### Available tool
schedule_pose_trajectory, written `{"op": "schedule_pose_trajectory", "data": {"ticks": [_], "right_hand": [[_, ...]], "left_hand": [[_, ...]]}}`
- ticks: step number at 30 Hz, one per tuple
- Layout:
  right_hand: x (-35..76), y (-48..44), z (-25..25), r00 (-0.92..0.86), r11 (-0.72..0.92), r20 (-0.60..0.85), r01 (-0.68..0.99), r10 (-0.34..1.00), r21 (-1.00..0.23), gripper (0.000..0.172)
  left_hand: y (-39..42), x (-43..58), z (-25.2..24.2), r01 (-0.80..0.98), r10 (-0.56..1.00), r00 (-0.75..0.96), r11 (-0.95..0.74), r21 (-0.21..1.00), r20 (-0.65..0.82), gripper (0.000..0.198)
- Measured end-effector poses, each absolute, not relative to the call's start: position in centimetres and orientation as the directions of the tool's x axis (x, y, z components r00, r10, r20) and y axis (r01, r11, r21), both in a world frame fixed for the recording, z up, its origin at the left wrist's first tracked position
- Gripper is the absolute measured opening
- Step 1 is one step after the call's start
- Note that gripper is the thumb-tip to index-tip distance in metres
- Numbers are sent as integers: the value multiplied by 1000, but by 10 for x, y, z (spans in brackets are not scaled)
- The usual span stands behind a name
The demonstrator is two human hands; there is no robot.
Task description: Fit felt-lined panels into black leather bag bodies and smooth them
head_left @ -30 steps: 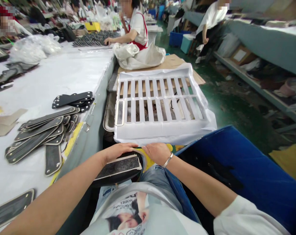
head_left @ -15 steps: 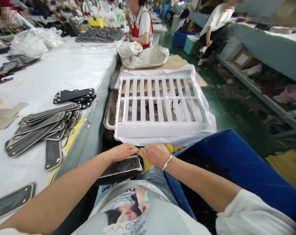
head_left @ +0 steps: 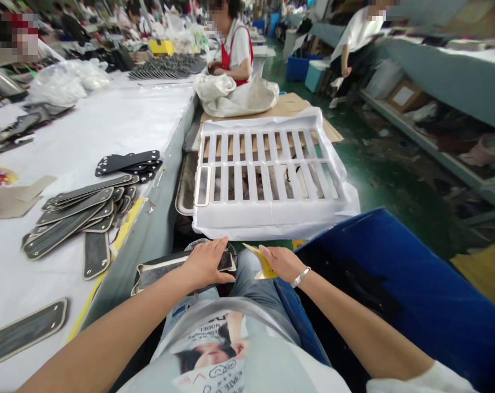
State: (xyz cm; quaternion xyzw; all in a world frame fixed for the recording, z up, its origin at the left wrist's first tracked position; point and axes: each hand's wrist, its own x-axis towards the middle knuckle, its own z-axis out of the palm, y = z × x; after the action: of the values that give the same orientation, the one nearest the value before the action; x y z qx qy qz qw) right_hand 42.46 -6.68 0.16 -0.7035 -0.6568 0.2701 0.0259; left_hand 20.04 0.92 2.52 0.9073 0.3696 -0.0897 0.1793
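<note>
My left hand (head_left: 206, 265) lies over a dark strip-shaped piece with a pale edge (head_left: 159, 271) on my lap. Its thumb and fingers are apart, and part of the piece is hidden beneath it. Between the thumb and fingers of my right hand (head_left: 283, 263) is a bent yellow strip (head_left: 264, 266) with a pale underside, held just above my knee. In front of both hands stands a white slotted frame (head_left: 267, 211). One dark piece with a light border (head_left: 204, 185) lies at its left end.
Dark bordered pieces (head_left: 71, 224) are heaped on the white table (head_left: 149, 117) at left, with a single one (head_left: 26, 333) nearer me. A blue bin (head_left: 395, 273) stands at my right. A person in a red apron (head_left: 236, 52) works beyond a white sack (head_left: 247, 95).
My hands have moved apart from where they met. The right one has drawn the yellow strip away, and the left has opened over the dark piece.
</note>
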Motion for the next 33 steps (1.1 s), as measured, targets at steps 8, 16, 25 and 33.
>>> {"op": "schedule_pose_trajectory", "data": {"ticks": [8,16,25,33], "right_hand": [[412,-99,5,-327,-467,-573,350,751,-812,25],[416,-74,19,-470,-368,-574,460,671,-808,22],[410,-38,23,-556,-179,-578,610,597,-772,15],[408,-27,24,-576,-259,-643,609,505,-750,24]], "left_hand": [[-3,200,8,698,691,716,-699,158,-103,85],[-11,194,8,646,662,749,-738,194,22,90],[-9,192,5,624,630,776,-768,140,-2,90],[-6,192,7,606,608,794,-789,102,-4,85]]}}
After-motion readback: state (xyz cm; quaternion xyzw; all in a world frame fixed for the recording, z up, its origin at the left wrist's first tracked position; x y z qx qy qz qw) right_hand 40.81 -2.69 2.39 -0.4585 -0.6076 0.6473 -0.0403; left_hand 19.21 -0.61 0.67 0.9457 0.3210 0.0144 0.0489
